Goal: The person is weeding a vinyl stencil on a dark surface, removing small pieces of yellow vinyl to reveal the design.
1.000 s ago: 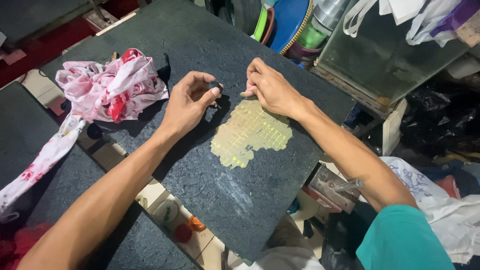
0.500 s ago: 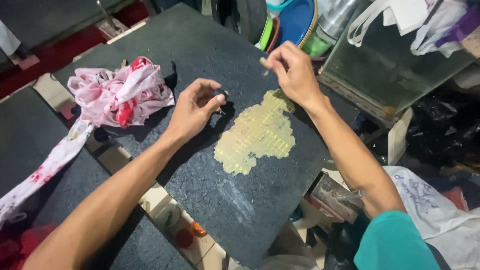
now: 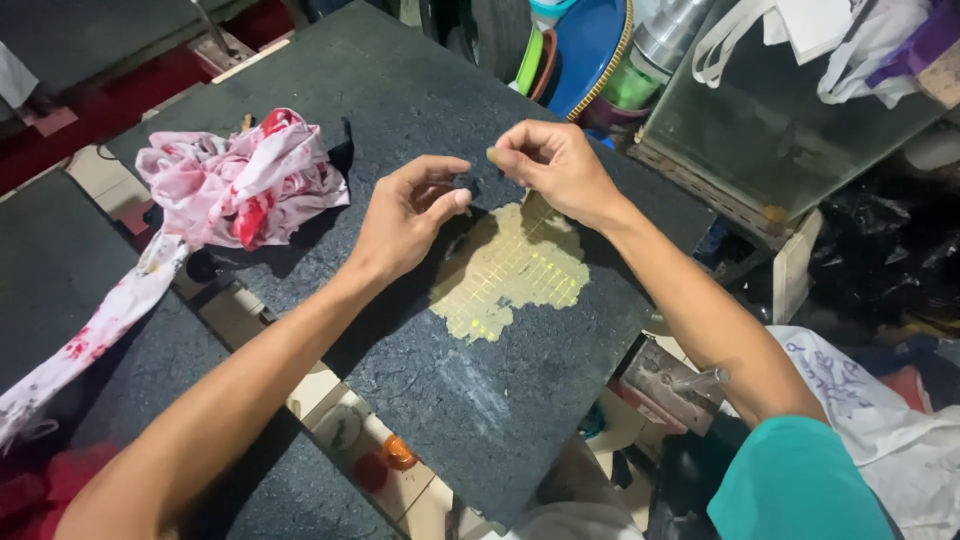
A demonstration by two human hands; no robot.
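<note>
Both forearms are bare and reach forward from the lower edge of the view, converging toward the centre. The left hand point(image 3: 408, 215) has its back and thumb side up, fingers curled loosely, the thumb stretched toward the other hand. The right hand point(image 3: 556, 170) is just beside it, knuckles up, its thumb and forefinger pinched together at the tips. A teal sleeve covers the right upper arm.

On a dark slab point(image 3: 420, 100) lies a flat yellow sheet point(image 3: 515, 270) scored into small squares. The left hand point(image 3: 405, 215) and right hand point(image 3: 555, 165) meet over its far edge, fingertips pinched. A pink cloth point(image 3: 235, 180) lies left.
</note>
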